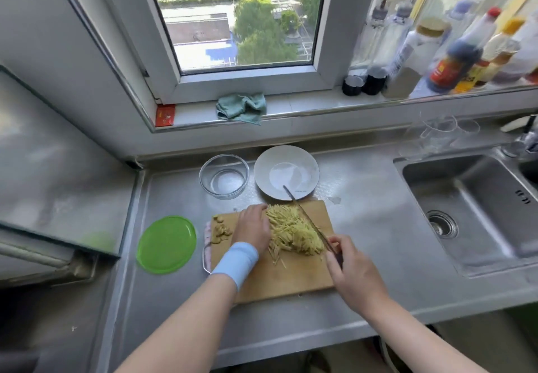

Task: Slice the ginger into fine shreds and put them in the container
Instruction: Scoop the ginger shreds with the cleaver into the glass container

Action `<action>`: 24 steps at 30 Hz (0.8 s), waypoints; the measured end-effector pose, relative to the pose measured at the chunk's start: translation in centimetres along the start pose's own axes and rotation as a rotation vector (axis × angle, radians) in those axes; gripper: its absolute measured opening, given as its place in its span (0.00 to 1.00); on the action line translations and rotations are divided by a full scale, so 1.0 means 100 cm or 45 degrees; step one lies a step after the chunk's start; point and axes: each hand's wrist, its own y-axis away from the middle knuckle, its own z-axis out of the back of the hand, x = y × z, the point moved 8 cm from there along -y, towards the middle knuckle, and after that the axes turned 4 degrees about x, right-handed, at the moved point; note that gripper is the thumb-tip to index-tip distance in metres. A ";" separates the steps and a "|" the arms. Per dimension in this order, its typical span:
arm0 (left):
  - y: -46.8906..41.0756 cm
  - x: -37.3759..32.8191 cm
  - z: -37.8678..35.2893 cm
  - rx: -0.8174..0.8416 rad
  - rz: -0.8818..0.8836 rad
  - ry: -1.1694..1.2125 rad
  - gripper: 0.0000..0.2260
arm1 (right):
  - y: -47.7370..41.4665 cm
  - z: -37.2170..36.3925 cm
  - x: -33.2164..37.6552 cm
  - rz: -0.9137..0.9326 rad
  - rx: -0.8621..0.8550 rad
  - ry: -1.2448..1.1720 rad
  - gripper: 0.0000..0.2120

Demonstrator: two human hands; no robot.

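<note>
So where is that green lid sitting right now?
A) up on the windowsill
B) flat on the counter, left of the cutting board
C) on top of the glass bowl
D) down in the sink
B: the green lid lies flat on the counter, left of the cutting board, apart from the glass bowl, which stands uncovered.

It was a home kitchen: a steel counter with a sink, and sauce bottles on the windowsill.
</note>
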 end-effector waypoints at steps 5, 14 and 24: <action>-0.037 -0.017 -0.040 0.260 0.049 -0.222 0.26 | -0.004 0.027 -0.053 0.018 -0.075 0.253 0.14; -0.022 -0.003 -0.060 0.245 -0.080 -0.225 0.29 | -0.020 0.032 -0.074 0.088 -0.243 0.451 0.18; -0.006 -0.007 -0.064 0.305 -0.425 -0.186 0.26 | -0.025 0.015 -0.061 0.238 -0.175 0.441 0.15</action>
